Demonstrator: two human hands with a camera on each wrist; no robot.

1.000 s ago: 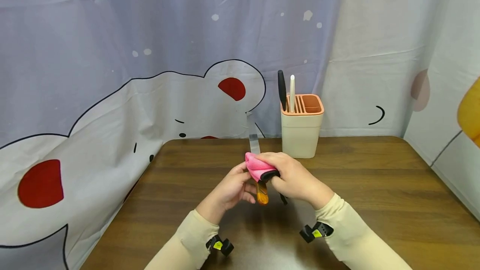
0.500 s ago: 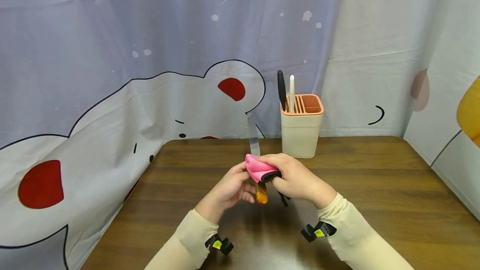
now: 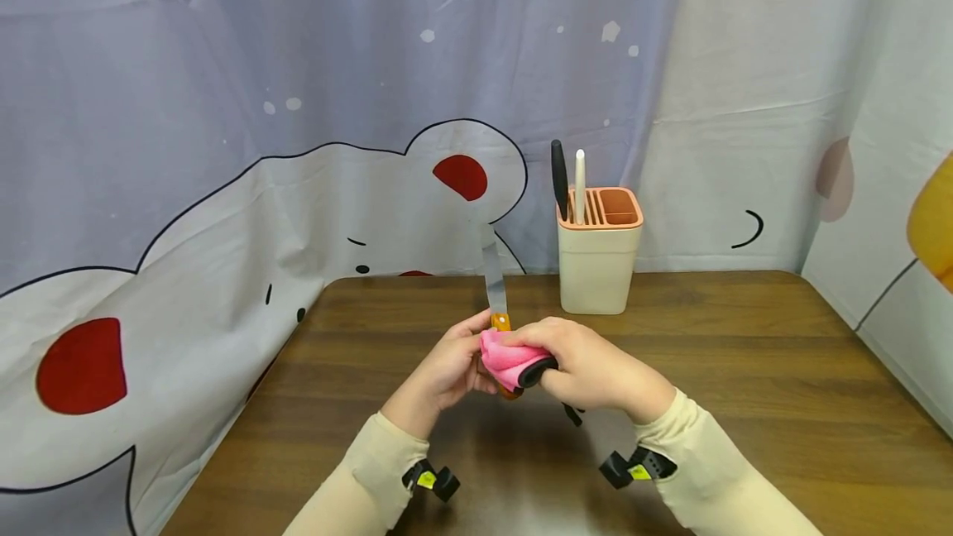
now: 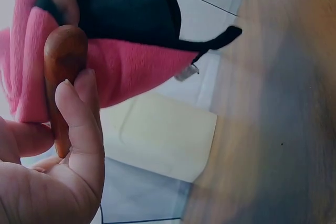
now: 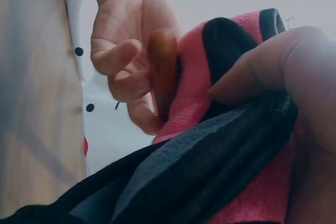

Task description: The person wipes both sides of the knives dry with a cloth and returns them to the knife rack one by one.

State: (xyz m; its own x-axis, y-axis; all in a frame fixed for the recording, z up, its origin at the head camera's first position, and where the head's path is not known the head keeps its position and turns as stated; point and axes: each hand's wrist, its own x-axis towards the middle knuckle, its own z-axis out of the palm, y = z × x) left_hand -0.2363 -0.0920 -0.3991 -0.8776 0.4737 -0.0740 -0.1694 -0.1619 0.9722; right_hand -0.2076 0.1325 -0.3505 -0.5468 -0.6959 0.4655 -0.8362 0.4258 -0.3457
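A knife [image 3: 495, 281] with an orange-brown wooden handle points its blade up and away from me, over the table's far part. My left hand [image 3: 444, 369] grips the handle [image 4: 64, 59] between curled fingers and thumb. With my right hand [image 3: 599, 366] I hold a folded pink cloth [image 3: 509, 358] edged and backed in black, pressed against the handle. Part of the handle is hidden under the cloth in the head view. In the right wrist view, the handle's end shows between the left fingers [image 5: 126, 59] and the pink fabric.
A cream knife holder [image 3: 598, 271] with an orange slotted top stands at the table's back, right of the blade. A black-handled knife [image 3: 559, 176] and a white-handled knife [image 3: 580, 184] stand in its slots. Behind the wooden table [image 3: 707, 370] hangs a printed curtain [image 3: 335, 64].
The cloth and right hand have slid down the handle toward me, uncovering the handle's upper end near the blade. The knife has shifted slightly left with its blade leaning further left.
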